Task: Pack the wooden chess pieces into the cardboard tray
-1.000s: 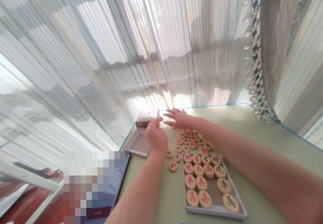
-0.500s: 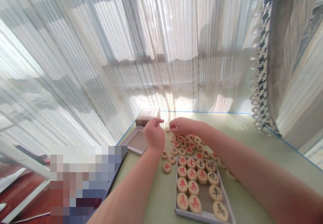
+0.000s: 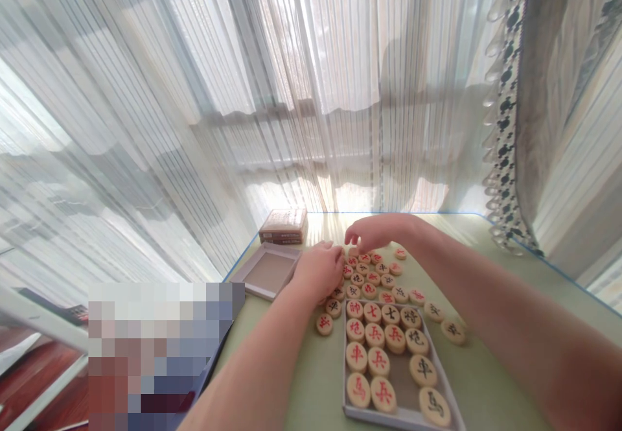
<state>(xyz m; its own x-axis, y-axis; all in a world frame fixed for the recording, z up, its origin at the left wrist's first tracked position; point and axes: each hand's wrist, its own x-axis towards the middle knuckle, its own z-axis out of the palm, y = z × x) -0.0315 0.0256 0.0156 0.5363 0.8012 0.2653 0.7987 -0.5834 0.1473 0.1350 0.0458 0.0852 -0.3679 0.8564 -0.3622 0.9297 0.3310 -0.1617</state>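
My left hand [image 3: 321, 266] lies palm down at the left edge of a cluster of round Chinese chess pieces [image 3: 369, 278], its fingers stretched out and touching the nearest ones. Above the cluster's far edge hovers my right hand [image 3: 372, 231], fingers loosely bent and apart; I see nothing held in it. Red and black characters mark the pieces. In front of the cluster stands a shallow open box [image 3: 408, 379] with several pieces set in rows, red at the left and black at the right. A gap of bare box floor shows between them near the front.
An open grey box lid [image 3: 267, 274] lies left of my left hand. Behind it sits a small stacked box [image 3: 283, 225]. Loose pieces lie right of the tray, such as a black-marked one [image 3: 453, 331]. Sheer curtains [image 3: 311, 126] hang beyond the green tabletop [image 3: 505, 301].
My left hand has turned palm down and moved right, onto the pieces. My right hand has shifted slightly right and its fingers have loosened.
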